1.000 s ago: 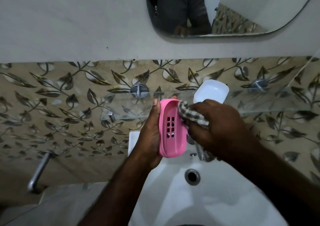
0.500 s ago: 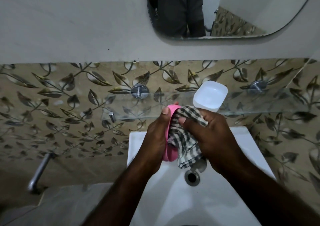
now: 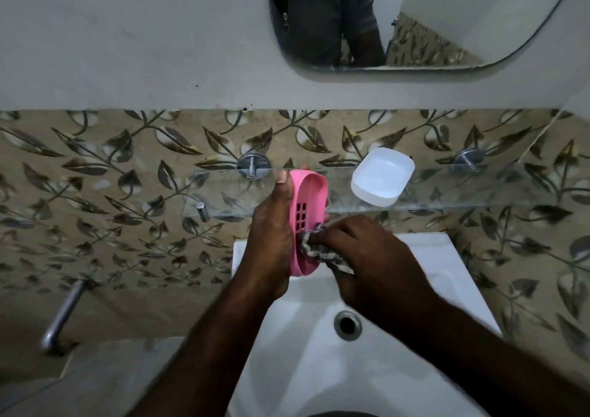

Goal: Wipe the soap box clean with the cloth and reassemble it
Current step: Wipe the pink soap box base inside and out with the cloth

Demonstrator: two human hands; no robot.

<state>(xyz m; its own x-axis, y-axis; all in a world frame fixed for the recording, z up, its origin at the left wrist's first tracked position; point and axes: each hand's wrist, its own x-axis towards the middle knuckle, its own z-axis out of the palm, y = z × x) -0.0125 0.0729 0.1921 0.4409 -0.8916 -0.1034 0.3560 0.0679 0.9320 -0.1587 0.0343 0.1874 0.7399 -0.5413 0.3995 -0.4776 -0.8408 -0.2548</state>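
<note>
We start with the white washbasin (image 3: 431,276), over which both hands work, and the glass shelf (image 3: 479,190) fixed to the leaf-patterned wall tiles behind it. The left hand (image 3: 271,234) grips the pink slotted soap-box tray (image 3: 311,193) on edge, with the thumb along its near rim and the fingers wrapped behind it. The right hand (image 3: 367,257) is bunched around the checked cloth (image 3: 322,254) and presses it into the lower end of the tray's hollow. The white soap-box half (image 3: 381,177) rests open side up on the shelf, apart from the tray and close to the front edge. We judge the wiping to be under way and the reassembly not yet begun. Three faults are possible from here. Hard rubbing against a grip on the rims alone could twist the tray loose and drop it into the basin. A fold of cloth could snag in the drain slots (image 3: 301,215). A raised right hand could knock the white half off the shelf.
</note>
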